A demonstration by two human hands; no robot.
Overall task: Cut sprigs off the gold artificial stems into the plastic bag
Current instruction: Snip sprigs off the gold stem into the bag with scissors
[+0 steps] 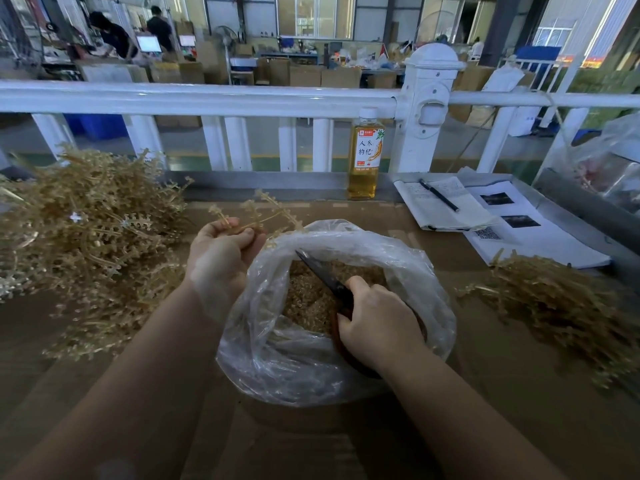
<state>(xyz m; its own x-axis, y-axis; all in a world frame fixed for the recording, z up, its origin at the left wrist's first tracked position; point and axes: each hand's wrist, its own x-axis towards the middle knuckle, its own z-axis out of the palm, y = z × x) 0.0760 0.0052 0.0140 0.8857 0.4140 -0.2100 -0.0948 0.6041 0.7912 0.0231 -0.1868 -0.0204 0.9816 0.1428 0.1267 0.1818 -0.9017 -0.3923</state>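
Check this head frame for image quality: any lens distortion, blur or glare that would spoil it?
Head view: wide-angle bending bows the white railing; the far corners go soft and the lower corners dim. The left hand gripping a gold stem, the right hand on dark scissors and the clear plastic bag stay sharp, with mild sheen on the bag.

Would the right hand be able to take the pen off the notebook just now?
Probably not as it stands: the right hand is gripping the scissors over the bag. Nothing blocks the way to the pen.
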